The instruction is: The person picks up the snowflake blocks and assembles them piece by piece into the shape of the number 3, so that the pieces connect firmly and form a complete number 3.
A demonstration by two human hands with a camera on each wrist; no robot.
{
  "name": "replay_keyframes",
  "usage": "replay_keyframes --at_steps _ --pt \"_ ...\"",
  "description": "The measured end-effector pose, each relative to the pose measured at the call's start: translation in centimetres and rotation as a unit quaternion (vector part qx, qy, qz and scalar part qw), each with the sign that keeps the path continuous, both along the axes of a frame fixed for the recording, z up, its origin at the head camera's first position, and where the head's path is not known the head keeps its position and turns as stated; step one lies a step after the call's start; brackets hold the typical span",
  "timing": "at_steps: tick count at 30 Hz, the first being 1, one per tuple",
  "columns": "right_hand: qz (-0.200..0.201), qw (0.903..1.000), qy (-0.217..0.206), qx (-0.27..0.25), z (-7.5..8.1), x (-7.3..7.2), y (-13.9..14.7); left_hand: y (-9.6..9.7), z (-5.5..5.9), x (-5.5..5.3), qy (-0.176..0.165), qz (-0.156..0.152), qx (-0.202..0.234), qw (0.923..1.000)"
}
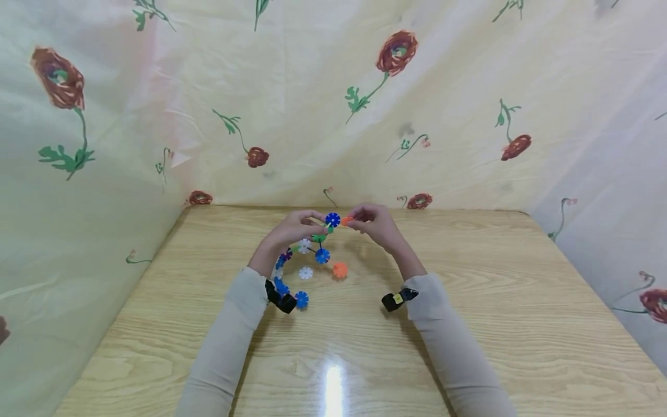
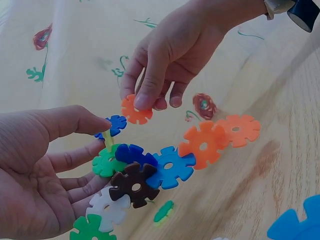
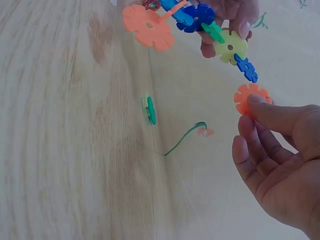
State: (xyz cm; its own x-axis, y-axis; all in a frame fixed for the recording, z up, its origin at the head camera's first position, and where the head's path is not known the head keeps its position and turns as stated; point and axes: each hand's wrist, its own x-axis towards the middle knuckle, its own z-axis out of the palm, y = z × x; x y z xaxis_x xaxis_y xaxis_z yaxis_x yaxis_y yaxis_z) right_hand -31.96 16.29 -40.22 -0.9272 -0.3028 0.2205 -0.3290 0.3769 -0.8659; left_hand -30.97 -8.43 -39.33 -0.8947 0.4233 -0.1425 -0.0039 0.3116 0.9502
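Between thumb and fingers, my left hand [image 1: 293, 229] pinches a yellow notched disc [image 3: 238, 51], part of a chain of interlocked plastic flower-shaped discs. A dark blue disc [image 1: 333, 215] stands at the chain's upper end, joined to the yellow one. My right hand [image 1: 379, 226] pinches a loose orange disc [image 3: 243, 101] by its edge, right beside that blue disc. In the left wrist view the chain runs on through a green disc [image 2: 101, 164], a brown disc [image 2: 125, 186] and a white disc [image 2: 118, 209], with a light blue disc [image 2: 179, 172] and an orange disc [image 2: 194, 142] branching off.
The wooden table [image 1: 495, 313] meets a flowered cloth backdrop [image 1: 302, 104] at its far edge. More of the chain curves down by the left wrist to a blue disc [image 1: 301, 300]. A small green piece [image 3: 151, 111] lies near the table's back edge.
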Motion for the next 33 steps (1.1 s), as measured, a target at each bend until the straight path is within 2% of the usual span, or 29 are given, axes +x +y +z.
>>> replay_keyframes --at_steps 6,26,33 --pt "-0.015 0.9994 0.031 0.008 0.2 0.4 0.0 0.0 -0.1 0.0 -0.004 0.008 -0.007 0.9999" --pt "-0.023 0.9976 0.064 0.014 0.4 0.7 -0.4 0.5 0.0 0.0 -0.008 -0.004 -0.015 0.9998" --pt "-0.007 0.999 0.044 0.009 3.8 3.5 -1.4 0.4 -0.1 0.0 -0.01 -0.008 -0.012 0.9998"
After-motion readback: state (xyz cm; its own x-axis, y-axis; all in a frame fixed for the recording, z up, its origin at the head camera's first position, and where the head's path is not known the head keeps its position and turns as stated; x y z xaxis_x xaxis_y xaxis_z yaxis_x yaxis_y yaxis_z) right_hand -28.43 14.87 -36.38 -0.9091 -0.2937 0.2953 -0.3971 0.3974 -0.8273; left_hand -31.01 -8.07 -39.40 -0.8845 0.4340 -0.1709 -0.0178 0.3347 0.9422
